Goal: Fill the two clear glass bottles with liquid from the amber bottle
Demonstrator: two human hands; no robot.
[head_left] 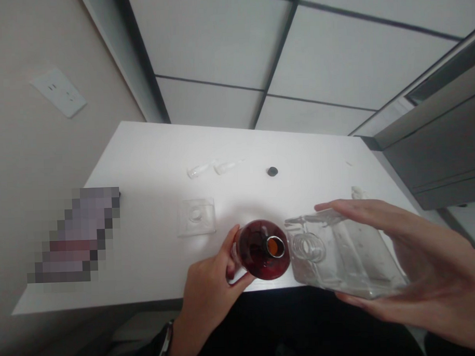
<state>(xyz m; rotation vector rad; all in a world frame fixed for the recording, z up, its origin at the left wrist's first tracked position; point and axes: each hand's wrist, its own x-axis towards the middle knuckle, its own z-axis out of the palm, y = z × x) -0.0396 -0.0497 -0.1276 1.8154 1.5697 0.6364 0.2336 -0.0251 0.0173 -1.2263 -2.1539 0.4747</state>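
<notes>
My left hand (pixel 212 282) is closed around a dark red-brown glass bottle (pixel 257 250), whose uncapped round mouth faces up toward me. In my right hand (pixel 431 264) is a clear square bottle (pixel 341 252), tilted on its side with its threaded open neck pointing left. That neck is close beside the brown bottle's shoulder; whether the two bottles touch I cannot tell. Any liquid in the clear bottle is hard to make out. To the left of the brown bottle, another clear square bottle (pixel 196 218) stands on the white table, its open neck facing up.
Two clear plastic droppers or nozzles (pixel 200 170) lie toward the table's back, with a small black cap (pixel 272 171) to their right. A blurred-out flat object (pixel 76 235) lies at the left edge of the white table (pixel 147 264). Cabinet panels (pixel 215 103) stand behind the table.
</notes>
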